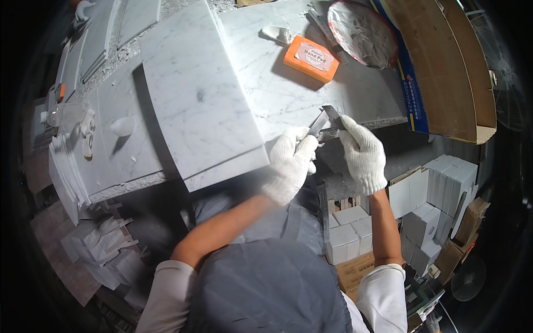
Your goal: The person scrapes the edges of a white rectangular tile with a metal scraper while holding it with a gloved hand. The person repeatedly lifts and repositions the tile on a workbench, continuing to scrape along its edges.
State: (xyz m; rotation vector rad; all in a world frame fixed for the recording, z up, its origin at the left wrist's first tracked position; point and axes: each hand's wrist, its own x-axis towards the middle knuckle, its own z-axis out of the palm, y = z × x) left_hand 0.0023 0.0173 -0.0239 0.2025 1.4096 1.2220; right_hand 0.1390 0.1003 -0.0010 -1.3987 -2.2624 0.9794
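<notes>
In the head view, both gloved hands meet at the front edge of the marble surface (288, 94): the left hand (291, 161) is closed on a thin metal blade (318, 123), and the right hand (363, 152), at its 3 o'clock, is pinched on a dark flat strip (335, 116) that crosses the blade. An orange block (311, 58) lies at 12 o'clock from the hands, a white marble slab (197, 94) at their 10 o'clock, and stacked white tiles (427, 211) at 4 o'clock below the surface.

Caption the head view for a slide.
Gloved left hand and right hand hold a metal scraper at a marble slab.
</notes>
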